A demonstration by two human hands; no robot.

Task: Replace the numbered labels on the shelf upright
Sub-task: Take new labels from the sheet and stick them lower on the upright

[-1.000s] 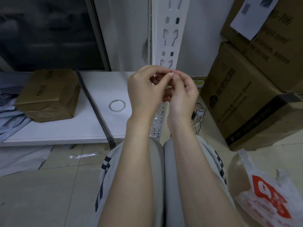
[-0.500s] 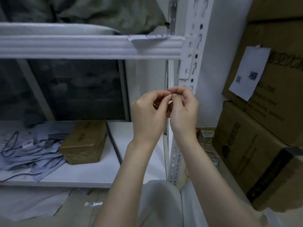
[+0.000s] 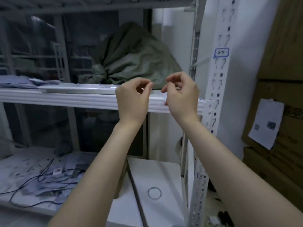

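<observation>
Lower label [image 3: 200,175] on the upright [image 3: 218,89] is unreadable.

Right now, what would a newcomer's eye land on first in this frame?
Two bare hands raised at the centre, left hand and right hand apart and both curled, before the white front edge of the middle shelf. Up and right of them, a blue-bordered label marked 2-5 sits on the slotted white upright. Behind the hands, a bulky green cloth bag lies on that shelf.

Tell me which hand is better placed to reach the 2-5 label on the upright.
Probably the right. The right hand is beside the shelf upright, below the 2-5 label; the left hand is farther left.
</observation>
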